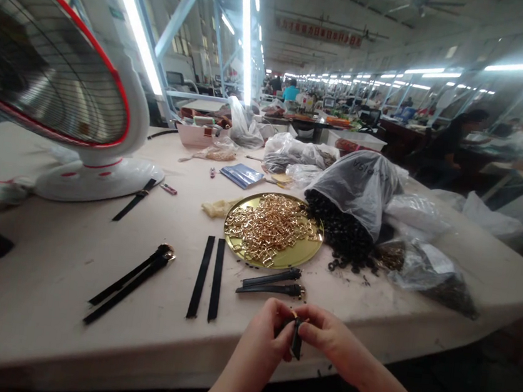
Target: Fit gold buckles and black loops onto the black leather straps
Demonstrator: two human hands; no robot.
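Observation:
At the table's front edge, my left hand and my right hand are closed together on a short black strap with a bit of gold metal at its top. Fingers hide most of that metal. Just beyond my hands lie two black straps with gold buckles. A gold tray heaped with small gold buckles stands behind them. Two plain flat black straps lie to the left, and a buckled pair rests farther left.
A white fan with a red rim stands at the left. To the right of the tray, black loops spill from a clear plastic bag. More bags, a blue packet and a pink box sit around. People are in the background.

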